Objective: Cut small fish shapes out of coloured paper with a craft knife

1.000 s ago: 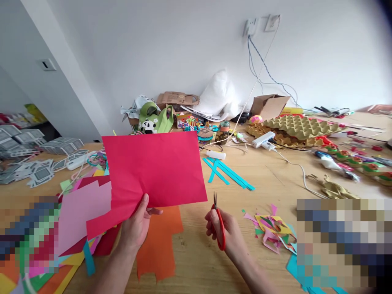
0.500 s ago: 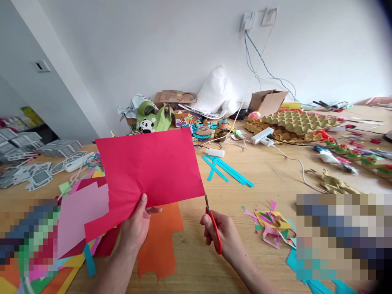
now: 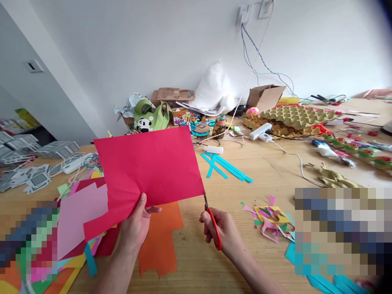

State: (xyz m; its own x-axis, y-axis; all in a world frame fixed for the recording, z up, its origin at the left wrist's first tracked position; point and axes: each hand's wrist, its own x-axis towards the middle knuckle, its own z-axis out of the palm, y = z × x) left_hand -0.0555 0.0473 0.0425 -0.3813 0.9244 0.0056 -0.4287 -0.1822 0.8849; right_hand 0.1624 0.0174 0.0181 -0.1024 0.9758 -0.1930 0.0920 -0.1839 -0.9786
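Observation:
A sheet of red paper (image 3: pixel 150 163) is held up by my left hand (image 3: pixel 137 222), pinched near its lower edge with the thumb in front. Its lower left corner sticks out as a narrower flap. My right hand (image 3: pixel 222 228) is closed round the red handles of a pair of scissors (image 3: pixel 216 232). The dark blades point up and meet the sheet's lower right corner. Beneath the sheet an orange piece of paper (image 3: pixel 162 241) with cut edges lies on the wooden table (image 3: pixel 245 261).
Coloured papers (image 3: pixel 81 204) are piled at the left. Paper scraps (image 3: pixel 269 218) lie to the right, and blue strips (image 3: pixel 225 165) farther back. Egg trays (image 3: pixel 301 116), a power strip (image 3: pixel 260 131) with a white cable and a green bag (image 3: pixel 151 116) stand towards the wall.
The view has shifted slightly, so the background sits a little higher and more to the left. Both hands, the red paper and the scissors keep nearly the same positions.

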